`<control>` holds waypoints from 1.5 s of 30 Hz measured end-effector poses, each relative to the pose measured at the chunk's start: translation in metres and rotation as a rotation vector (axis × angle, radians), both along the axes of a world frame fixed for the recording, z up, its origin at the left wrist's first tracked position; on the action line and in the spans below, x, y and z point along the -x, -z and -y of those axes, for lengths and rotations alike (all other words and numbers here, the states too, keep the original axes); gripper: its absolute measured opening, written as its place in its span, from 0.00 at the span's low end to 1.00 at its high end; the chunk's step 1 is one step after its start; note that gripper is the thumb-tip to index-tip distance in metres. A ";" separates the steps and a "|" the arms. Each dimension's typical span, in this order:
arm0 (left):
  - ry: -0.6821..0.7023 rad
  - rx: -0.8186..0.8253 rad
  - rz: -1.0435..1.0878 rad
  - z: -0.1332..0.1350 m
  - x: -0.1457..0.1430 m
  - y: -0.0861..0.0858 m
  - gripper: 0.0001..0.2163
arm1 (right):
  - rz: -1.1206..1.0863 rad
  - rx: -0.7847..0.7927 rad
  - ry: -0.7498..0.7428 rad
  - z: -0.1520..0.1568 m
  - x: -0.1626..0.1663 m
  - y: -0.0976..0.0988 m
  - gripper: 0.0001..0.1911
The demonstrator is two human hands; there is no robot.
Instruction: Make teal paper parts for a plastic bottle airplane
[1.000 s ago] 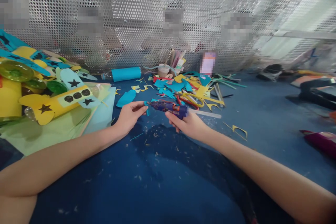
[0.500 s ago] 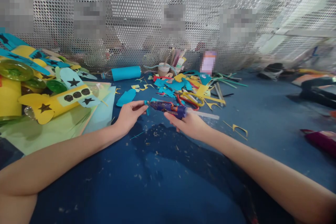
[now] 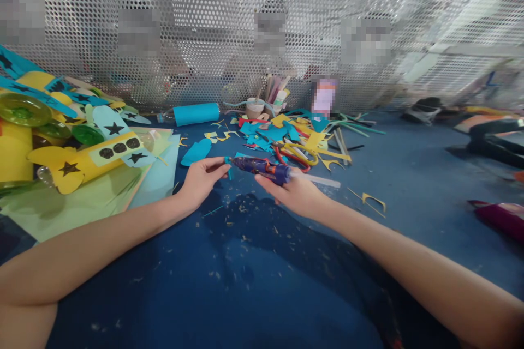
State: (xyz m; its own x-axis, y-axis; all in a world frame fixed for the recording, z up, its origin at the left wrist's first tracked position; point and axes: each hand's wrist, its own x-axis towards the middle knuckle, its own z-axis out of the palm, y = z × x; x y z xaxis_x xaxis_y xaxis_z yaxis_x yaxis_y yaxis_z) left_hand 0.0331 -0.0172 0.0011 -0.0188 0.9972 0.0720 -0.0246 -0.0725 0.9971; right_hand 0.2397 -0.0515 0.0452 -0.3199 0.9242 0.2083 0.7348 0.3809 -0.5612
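Note:
My right hand (image 3: 297, 192) is wrapped around a dark blue hot glue gun (image 3: 262, 168). A clear glue stick (image 3: 321, 180) sticks out of its back end, and its nozzle points left. Between the thumb and fingertips of my left hand (image 3: 204, 177) is a small teal strip (image 3: 227, 160), partly hidden by the fingers. The nozzle tip is at or very near this strip; whether they touch I cannot tell. Just beyond my left hand lies a blue paper cutout (image 3: 197, 151) with rounded ends.
Yellow-handled scissors (image 3: 301, 154) lie among blue and yellow paper scraps (image 3: 268, 133). A blue-wrapped bottle (image 3: 196, 114) lies behind. Bottle planes, one yellow (image 3: 102, 158), rest on paper sheets (image 3: 155, 188) at left. Cups of sticks (image 3: 256, 106) stand by the perforated metal screen (image 3: 213, 27).
Almost nothing differs. Both hands, the glue gun and the teal strip keep nearly the same place, with only a tiny shift of my right hand to the left.

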 end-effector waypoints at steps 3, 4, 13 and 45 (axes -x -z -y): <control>0.007 0.018 -0.012 0.000 0.000 0.000 0.06 | 0.004 0.002 0.009 0.000 0.000 -0.001 0.21; 0.008 0.023 -0.018 0.000 0.000 0.000 0.06 | 0.010 0.004 0.012 0.000 0.000 -0.001 0.21; 0.013 0.001 0.007 0.001 0.000 -0.001 0.06 | 0.030 -0.013 0.009 0.002 0.001 -0.002 0.20; -0.083 0.033 0.238 -0.005 0.002 0.003 0.05 | 0.085 0.024 -0.014 0.001 0.001 -0.002 0.20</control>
